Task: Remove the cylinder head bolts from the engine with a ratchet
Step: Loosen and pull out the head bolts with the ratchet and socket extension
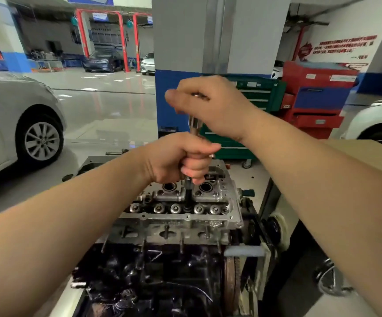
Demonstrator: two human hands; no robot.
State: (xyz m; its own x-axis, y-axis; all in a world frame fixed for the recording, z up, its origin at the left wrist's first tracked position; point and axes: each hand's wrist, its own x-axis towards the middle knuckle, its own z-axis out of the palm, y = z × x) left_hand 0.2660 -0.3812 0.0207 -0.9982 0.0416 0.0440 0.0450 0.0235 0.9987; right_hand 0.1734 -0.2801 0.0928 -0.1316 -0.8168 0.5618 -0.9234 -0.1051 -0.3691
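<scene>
Our left hand (180,161) grips the extension (188,193) low; our right hand (210,104) clenches the ratchet (194,123) on top. Tilting could slip the socket off the cylinder head (185,216) bolt.

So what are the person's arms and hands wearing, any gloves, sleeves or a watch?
Nothing shows on them. The left hand and the right hand are bare, without gloves or rings. Both forearms are bare as far as the picture's edge, with no sleeve, watch or band in view.
</scene>
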